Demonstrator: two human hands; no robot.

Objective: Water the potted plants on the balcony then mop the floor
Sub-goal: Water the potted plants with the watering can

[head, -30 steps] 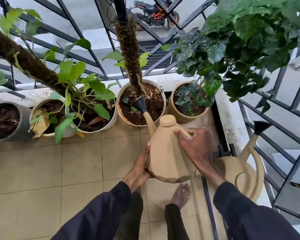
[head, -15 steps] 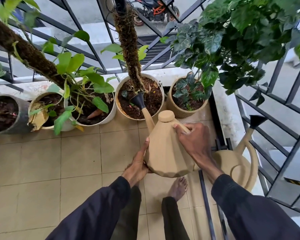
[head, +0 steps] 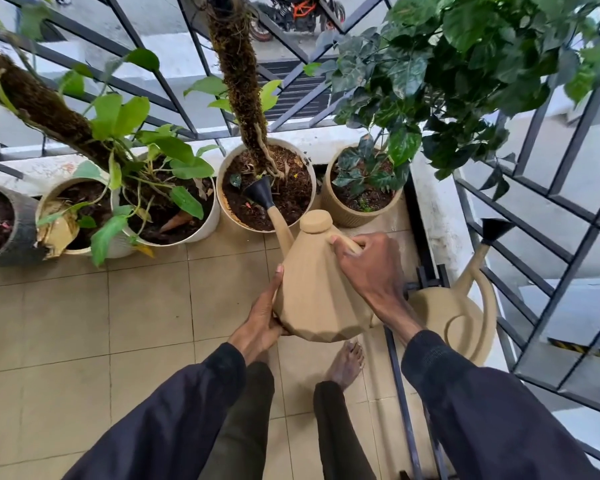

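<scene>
Watering can [head: 321, 296], right hand [head: 368, 268] gripping handle [head: 347, 243], left hand [head: 260, 323] propping underneath

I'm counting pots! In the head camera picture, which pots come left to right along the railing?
Grey pot → small cream pot → white pot with leafy vine → white pot with moss pole → ribbed tan pot.

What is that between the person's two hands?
In the head view, a tan watering can sits between them: the left hand supports its side, and the right hand grips its handle.
</scene>
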